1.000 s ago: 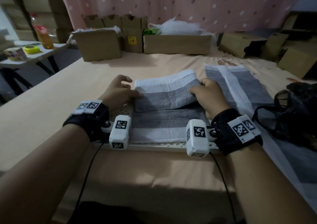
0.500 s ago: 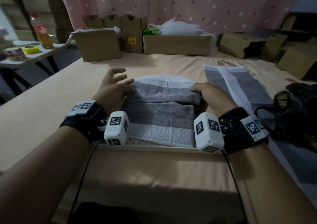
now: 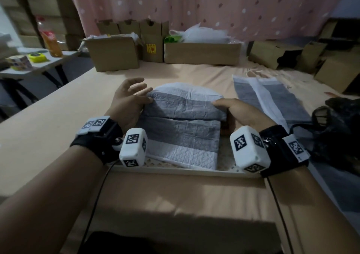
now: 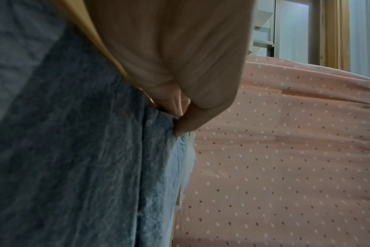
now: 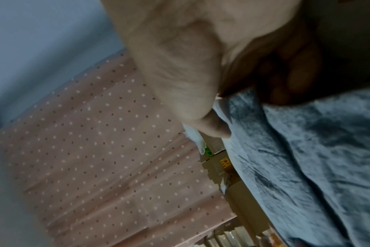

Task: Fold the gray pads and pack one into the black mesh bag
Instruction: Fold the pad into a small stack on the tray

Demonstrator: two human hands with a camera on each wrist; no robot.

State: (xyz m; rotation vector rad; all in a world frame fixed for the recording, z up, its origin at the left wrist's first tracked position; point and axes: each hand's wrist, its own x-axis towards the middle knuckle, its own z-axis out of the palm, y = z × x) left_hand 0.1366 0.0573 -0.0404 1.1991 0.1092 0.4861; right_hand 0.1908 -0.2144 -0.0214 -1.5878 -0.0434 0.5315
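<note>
A gray pad point(image 3: 181, 129) with white quilted ends lies folded on a white perforated board point(image 3: 175, 170) in front of me. Its far part humps over the near layer. My left hand point(image 3: 144, 98) is at the left end of the fold. Thumb and one finger pinch the pad's edge point(image 4: 158, 150), and the other fingers are spread. My right hand point(image 3: 224, 107) holds the right end, thumb on top and fingers tucked under the pad point(image 5: 306, 150). A second gray pad point(image 3: 272, 101) lies flat to the right. The black mesh bag point(image 3: 337, 133) is crumpled at the far right.
Cardboard boxes point(image 3: 115, 53) and a long low carton point(image 3: 202, 53) line the back of the peach-covered surface, with more boxes point(image 3: 335, 68) at the right. A side table with a yellow tape roll point(image 3: 37, 57) stands at the left. A pink dotted curtain point(image 3: 194, 6) hangs behind.
The pad's far part has come over onto the near layer, leaving a rounded hump at the fold. My left fingers have spread apart. Both hands stay at the pad's ends.
</note>
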